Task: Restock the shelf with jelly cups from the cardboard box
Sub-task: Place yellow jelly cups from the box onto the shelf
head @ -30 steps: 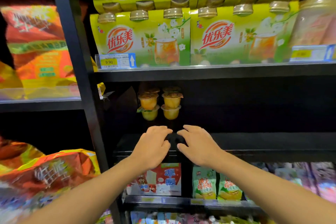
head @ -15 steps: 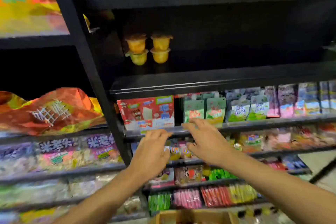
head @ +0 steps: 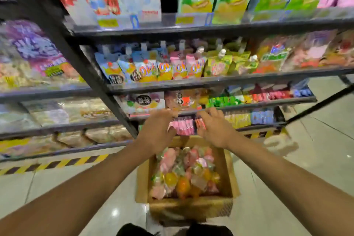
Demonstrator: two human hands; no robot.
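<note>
Cardboard box sat on the floor by the shelf, full of jelly cups, while left hand and right hand hovered above it, fingers loose, holding nothing.

Both forearms are showing bare from the lower corners of the frame up to the left hand and right hand, wearing no sleeves, gloves or jewellery. At the bottom centre, dark clothing is showing, too blurred to identify.
</note>
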